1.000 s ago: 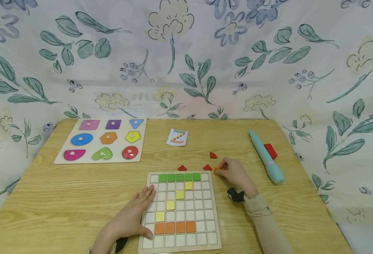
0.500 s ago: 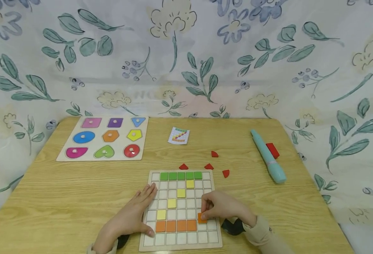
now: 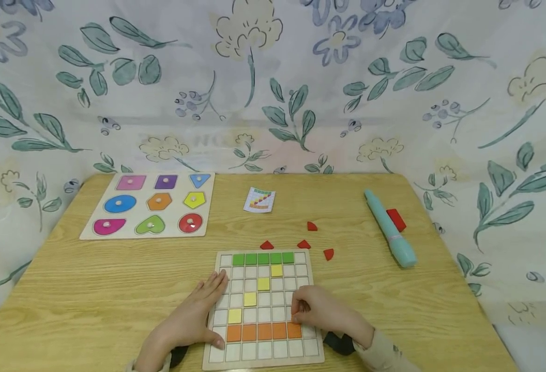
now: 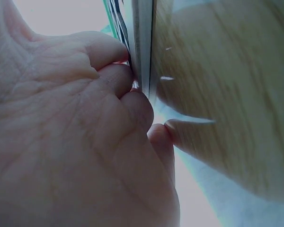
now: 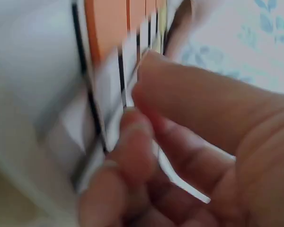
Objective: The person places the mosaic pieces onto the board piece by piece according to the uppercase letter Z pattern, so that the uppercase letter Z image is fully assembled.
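Observation:
A wooden grid board (image 3: 310, 345) lies on the table in the head view. A row of green tiles (image 3: 263, 259) lies along its top, and yellow tiles (image 3: 250, 299) step down diagonally to a row of orange tiles (image 3: 264, 331). My left hand (image 3: 191, 315) rests spread along the board's left edge, fingers extended. Over the right of the board, my right hand (image 3: 321, 312) has its fingertips at the upper edge of the rightmost orange tile (image 3: 294, 330), which sits in its square. In the right wrist view, nothing shows between the thumb (image 5: 180, 85) and bent fingers.
Several red quarter-round pieces (image 3: 312, 226) lie beyond the board. A pattern card (image 3: 259, 200) sits farther back. At the left is a shape puzzle board (image 3: 149, 206). A teal tapered object (image 3: 390, 230) lies at the right beside a red block (image 3: 396, 220).
My right hand picked an orange tile up from beside the board's upper right corner, carried it toward me and set it at the right end of the orange row. My left hand stayed put.

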### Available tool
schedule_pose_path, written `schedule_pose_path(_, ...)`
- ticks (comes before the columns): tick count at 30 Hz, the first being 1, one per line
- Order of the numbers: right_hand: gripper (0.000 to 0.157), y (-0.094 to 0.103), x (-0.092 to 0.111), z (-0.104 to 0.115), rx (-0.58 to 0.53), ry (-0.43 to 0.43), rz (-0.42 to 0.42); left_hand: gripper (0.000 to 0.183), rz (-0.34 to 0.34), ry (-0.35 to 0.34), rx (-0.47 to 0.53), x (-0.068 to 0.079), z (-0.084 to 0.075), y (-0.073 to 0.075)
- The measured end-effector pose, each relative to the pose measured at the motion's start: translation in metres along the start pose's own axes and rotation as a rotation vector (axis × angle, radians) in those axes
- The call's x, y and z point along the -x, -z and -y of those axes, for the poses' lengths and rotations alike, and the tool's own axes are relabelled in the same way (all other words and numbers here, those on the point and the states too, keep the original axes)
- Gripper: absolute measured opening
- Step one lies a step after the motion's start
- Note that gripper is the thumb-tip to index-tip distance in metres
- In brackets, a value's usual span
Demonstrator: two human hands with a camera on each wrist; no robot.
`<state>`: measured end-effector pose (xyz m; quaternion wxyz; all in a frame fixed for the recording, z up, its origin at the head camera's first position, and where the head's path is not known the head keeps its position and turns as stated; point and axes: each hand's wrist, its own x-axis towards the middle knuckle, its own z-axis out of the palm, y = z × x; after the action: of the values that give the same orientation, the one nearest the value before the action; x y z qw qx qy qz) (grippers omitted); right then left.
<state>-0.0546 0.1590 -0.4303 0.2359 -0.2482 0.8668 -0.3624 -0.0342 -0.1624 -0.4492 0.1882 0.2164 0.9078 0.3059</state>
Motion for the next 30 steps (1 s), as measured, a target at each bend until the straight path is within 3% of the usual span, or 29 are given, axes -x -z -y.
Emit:
schedule_pose_path(4, 0.003, 0.025, -0.009, -0.02, 0.084, -0.059, -0.239, 0.133, 0.003, 0.006, 0.003, 0.0, 0.001, -0.001)
schedule_pose_path(6, 0.009, 0.039, -0.012, -0.033, 0.143, -0.121, -0.37, 0.133, 0.0, 0.005, -0.002, 0.002, 0.002, -0.001)
schedule_pose_path(9, 0.024, 0.053, -0.013, -0.051, 0.174, -0.217, -0.468, 0.133, 0.002, 0.016, 0.007, 0.004, 0.003, -0.002)
schedule_pose_path(13, 0.034, 0.059, -0.016, -0.067, 0.131, -0.227, -0.44, 0.133, -0.011, 0.007, -0.007, 0.006, 0.005, -0.002)
schedule_pose_path(17, 0.025, 0.06, -0.02, -0.072, 0.143, -0.192, -0.433, 0.133, -0.026, -0.015, -0.028, 0.005, 0.005, -0.002)
schedule_pose_path(22, 0.018, 0.063, -0.023, -0.07, 0.144, -0.208, -0.437, 0.133, -0.023, -0.017, -0.014, 0.003, 0.004, -0.001)
schedule_pose_path(27, 0.014, 0.065, -0.029, -0.067, 0.072, -0.196, -0.419, 0.132, -0.021, -0.019, -0.009, 0.001, 0.003, -0.001)
schedule_pose_path(30, 0.012, 0.063, -0.035, -0.062, -0.025, -0.178, -0.39, 0.132, -0.017, -0.019, 0.001, 0.0, 0.002, -0.001)
